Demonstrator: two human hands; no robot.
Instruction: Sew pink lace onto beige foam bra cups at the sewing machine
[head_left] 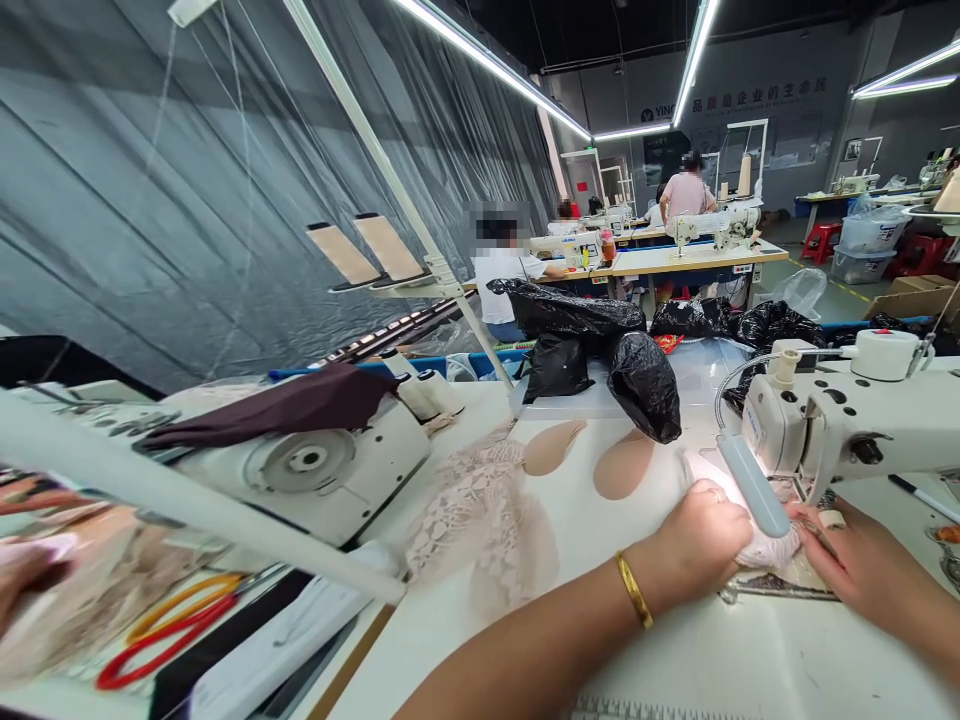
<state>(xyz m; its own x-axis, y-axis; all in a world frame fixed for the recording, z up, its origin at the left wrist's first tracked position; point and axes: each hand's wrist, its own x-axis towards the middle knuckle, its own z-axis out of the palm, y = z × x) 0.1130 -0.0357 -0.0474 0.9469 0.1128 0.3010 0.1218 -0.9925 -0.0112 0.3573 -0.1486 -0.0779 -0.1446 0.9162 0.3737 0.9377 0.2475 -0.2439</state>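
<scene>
Two bare hands are working at one piece of pale pink, lacy-looking cloth (776, 553), which is lying at the near side of the white sewing machine (900, 410) on the white desk (697, 665). Your left hand (701, 540) is resting on the cloth's left side, curled with knuckles up; its fingertips are hiding, so whether they are pinching or only pressing cannot be told. Your right hand (855, 560) is touching the right edge, thumb and fingers close around it; the grip itself is showing too small to confirm.

Lighting: the grey oblong lamp (754, 490) is shining on the left hand and also covering part of the cloth. The needle is not showing clearly.

Judgement on handling: thin cloth like this is probably asking for light, even pressure from both sides, laid flat without stretching; fingertips are best staying clear of the needle area.

Surroundings: two beige teardrop-shaped pieces (624, 466) and a cream lace fabric (469, 510) are lying to the left, well apart from the right hand. A clear marked ruler (637, 709) is lying at the near edge.
</scene>
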